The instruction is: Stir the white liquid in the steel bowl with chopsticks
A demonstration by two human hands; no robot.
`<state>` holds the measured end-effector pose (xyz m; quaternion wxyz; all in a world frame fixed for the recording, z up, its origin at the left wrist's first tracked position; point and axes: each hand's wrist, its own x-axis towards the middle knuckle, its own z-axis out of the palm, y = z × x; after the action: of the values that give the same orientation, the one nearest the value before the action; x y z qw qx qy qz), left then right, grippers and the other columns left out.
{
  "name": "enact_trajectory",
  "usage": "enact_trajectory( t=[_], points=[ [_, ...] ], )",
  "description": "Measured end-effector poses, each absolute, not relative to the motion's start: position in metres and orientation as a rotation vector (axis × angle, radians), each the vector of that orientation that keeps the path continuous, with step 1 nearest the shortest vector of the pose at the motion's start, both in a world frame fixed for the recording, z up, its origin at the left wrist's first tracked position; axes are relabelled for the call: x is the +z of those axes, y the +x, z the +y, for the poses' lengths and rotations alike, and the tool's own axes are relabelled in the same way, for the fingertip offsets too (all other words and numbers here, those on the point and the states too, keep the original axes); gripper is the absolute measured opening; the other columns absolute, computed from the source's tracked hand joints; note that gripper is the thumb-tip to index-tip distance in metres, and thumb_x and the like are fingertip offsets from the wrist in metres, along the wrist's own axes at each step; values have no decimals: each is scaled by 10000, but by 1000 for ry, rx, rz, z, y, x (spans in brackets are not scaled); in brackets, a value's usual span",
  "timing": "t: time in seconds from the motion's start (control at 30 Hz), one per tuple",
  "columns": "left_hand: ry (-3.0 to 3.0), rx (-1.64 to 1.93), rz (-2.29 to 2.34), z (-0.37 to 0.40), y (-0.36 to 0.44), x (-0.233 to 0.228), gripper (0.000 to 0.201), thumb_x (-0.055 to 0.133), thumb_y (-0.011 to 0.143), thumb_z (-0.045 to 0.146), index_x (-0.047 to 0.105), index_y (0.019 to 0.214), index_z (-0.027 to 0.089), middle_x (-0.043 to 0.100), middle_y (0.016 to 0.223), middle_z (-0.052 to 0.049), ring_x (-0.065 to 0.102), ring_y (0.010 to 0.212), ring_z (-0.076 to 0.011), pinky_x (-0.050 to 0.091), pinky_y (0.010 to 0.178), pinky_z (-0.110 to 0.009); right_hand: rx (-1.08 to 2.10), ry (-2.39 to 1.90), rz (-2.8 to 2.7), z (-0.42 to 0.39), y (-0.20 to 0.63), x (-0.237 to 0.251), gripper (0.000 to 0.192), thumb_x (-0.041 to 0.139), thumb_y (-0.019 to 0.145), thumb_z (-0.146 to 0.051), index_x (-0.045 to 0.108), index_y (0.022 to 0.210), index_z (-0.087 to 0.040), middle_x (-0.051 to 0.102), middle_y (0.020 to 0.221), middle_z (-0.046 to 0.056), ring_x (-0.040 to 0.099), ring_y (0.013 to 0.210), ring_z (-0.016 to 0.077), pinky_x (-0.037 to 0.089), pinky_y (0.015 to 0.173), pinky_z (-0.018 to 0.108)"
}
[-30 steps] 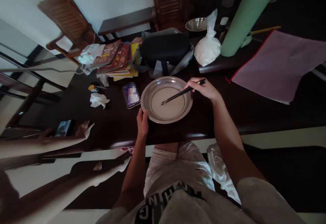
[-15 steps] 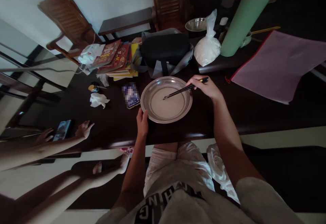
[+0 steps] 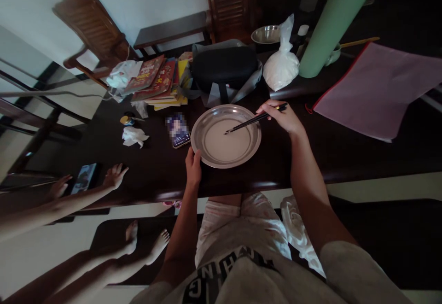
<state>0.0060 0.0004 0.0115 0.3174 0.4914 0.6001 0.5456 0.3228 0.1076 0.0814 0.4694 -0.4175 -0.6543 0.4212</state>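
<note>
A round metal basin (image 3: pixel 253 149) stands on the dark table with a whitish liquid (image 3: pixel 229 145) in it. My left hand (image 3: pixel 194 166) grips the basin's near left rim, thumb on the edge and the other fingers partly hidden. In my right hand (image 3: pixel 281 117), above the right rim, is a pair of black chopsticks (image 3: pixel 249 121). They slant down to the left, their tips at the surface of the liquid near the basin's middle.
A phone (image 3: pixel 178 130) lies just left of the basin. Behind are a black case (image 3: pixel 224 67), stacked books (image 3: pixel 157 80), a tied bag of white powder (image 3: pixel 281 68) and a green cylinder (image 3: pixel 336 27). Another person's hand (image 3: pixel 115 176) rests at the left by a second phone (image 3: pixel 84 178).
My right hand and the chopsticks have shifted slightly right, the tips moving along the liquid. My left hand stays on the rim. The other person's feet have moved back to the left.
</note>
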Motion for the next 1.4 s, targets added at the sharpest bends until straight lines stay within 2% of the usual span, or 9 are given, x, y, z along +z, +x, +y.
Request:
enact_trajectory(
  t=[0.13,0.33,0.53,0.67,0.77,0.9,1.0,1.23,1.4],
  points=[
    [1295,1436,1577,1,6,11,382,613,835,563,644,887,185,626,819,-19,562,780,-174,475,756,-276,1076,-1027,-1599,107,325,82,435,644,843,-636,754,754,-225,729,735,36,600,669,151,424,556,280],
    [1279,1429,1581,1,6,10,387,617,827,554,652,923,180,651,862,-31,585,821,-187,481,790,-285,1140,-957,-1737,104,318,84,422,633,859,-627,774,792,-235,750,850,35,607,724,143,479,636,285],
    [1270,1447,1570,1,7,11,393,624,821,554,665,917,175,644,855,-28,579,807,-178,479,770,-275,1060,-1029,-1565,106,325,83,416,657,842,-622,754,758,-227,724,719,30,623,693,155,422,563,270],
    [1277,1457,1564,1,6,12,370,643,816,542,657,865,176,611,799,-10,544,765,-161,470,736,-260,1182,-958,-1704,104,318,82,408,639,869,-597,769,786,-219,749,800,36,618,705,140,450,608,273],
    [1276,1454,1567,1,6,12,362,641,820,535,651,866,176,613,798,-7,540,765,-158,467,738,-258,1124,-949,-1733,107,317,80,405,628,884,-584,777,802,-217,744,843,32,604,715,129,466,637,267],
    [1266,1450,1575,1,7,11,381,637,816,549,655,886,175,631,824,-15,545,784,-163,468,753,-263,1012,-1016,-1573,110,326,78,427,658,843,-621,768,758,-217,733,761,33,604,689,141,428,577,262],
    [1274,1453,1565,1,6,11,384,638,819,555,655,880,176,636,831,-21,553,787,-168,474,757,-270,1084,-1020,-1569,107,325,81,450,667,820,-649,760,723,-220,724,709,32,603,668,146,415,553,265],
    [1282,1448,1577,1,5,10,359,624,838,521,663,912,172,637,847,-20,569,814,-174,474,776,-270,1099,-983,-1698,106,320,83,422,647,852,-621,785,787,-227,744,824,30,570,680,126,455,620,270],
    [1289,1448,1574,1,6,12,371,626,826,535,660,885,171,638,842,-25,561,806,-175,478,768,-273,1067,-1028,-1544,107,327,81,430,668,830,-625,758,734,-216,723,711,34,598,673,145,411,558,265]
  ],
)
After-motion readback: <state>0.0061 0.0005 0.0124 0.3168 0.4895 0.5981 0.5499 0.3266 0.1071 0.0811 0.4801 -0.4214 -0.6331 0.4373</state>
